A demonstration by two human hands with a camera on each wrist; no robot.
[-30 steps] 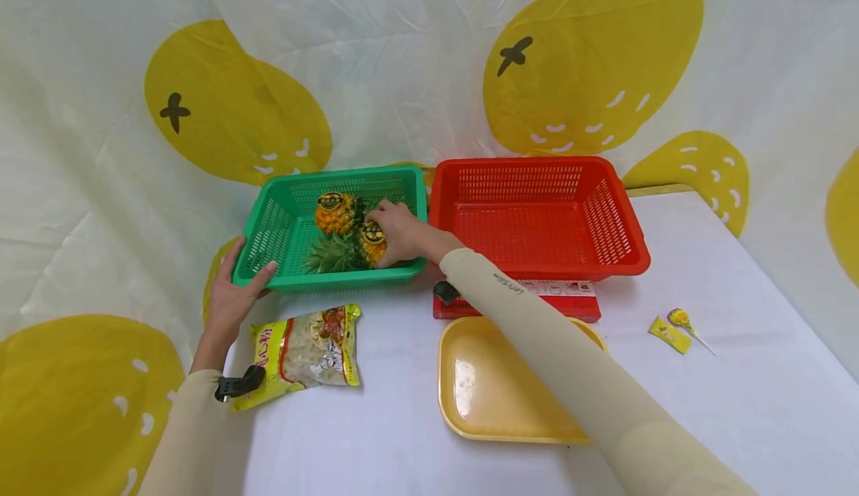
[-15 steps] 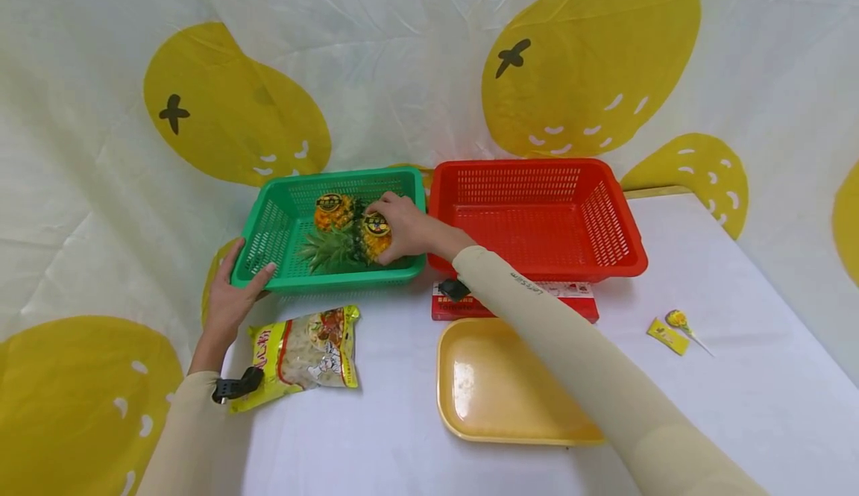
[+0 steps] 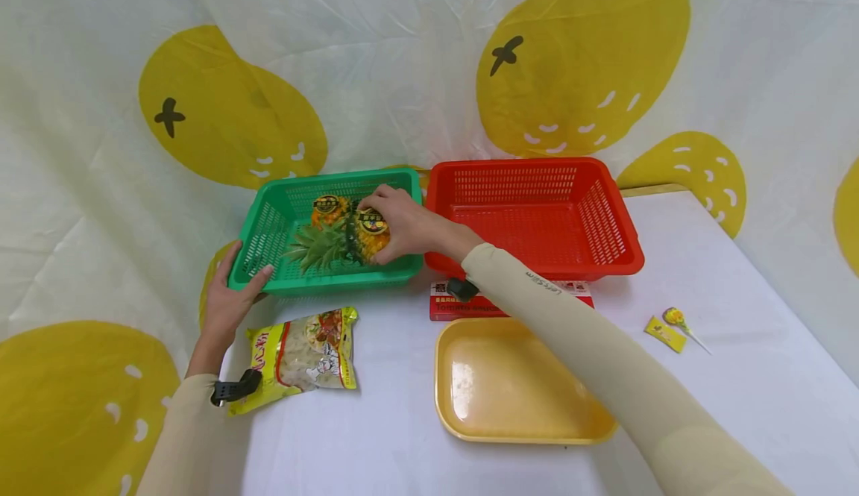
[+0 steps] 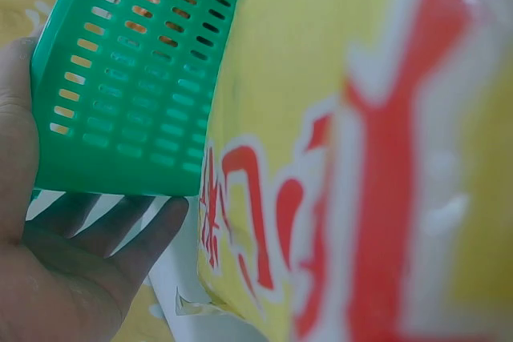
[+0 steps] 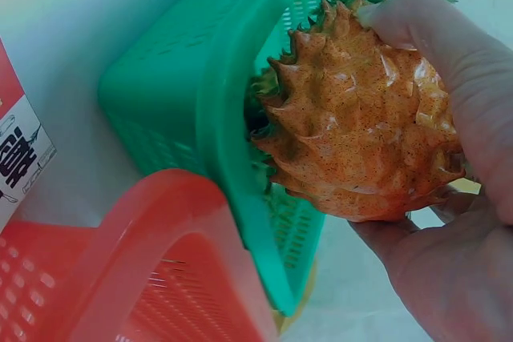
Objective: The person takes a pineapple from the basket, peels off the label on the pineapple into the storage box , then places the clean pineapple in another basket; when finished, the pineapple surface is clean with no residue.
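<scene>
A green basket (image 3: 268,281) sits at the back left of the white table. My right hand (image 3: 396,224) grips a small pineapple (image 3: 365,236) and holds it raised inside the basket, its green crown (image 3: 312,246) pointing left. In the right wrist view the fingers (image 5: 449,62) wrap the orange pineapple (image 5: 353,130) above the basket rim (image 5: 232,166). A second pineapple (image 3: 327,209) lies behind it in the basket. My left hand (image 3: 231,298) holds the basket's front left corner, thumb on the rim; the left wrist view shows the palm (image 4: 48,270) under the basket wall (image 4: 128,86).
An empty red basket (image 3: 624,265) stands right of the green one, partly on a red and white box (image 3: 463,306). A yellow tray (image 3: 470,421) lies in front. A yellow snack bag (image 3: 302,354) is near my left wrist. A lollipop (image 3: 678,318) and small wrapper (image 3: 664,333) lie at right.
My right hand has lifted the gripped pineapple off the basket floor and slightly up. The left hand has stayed on the basket corner.
</scene>
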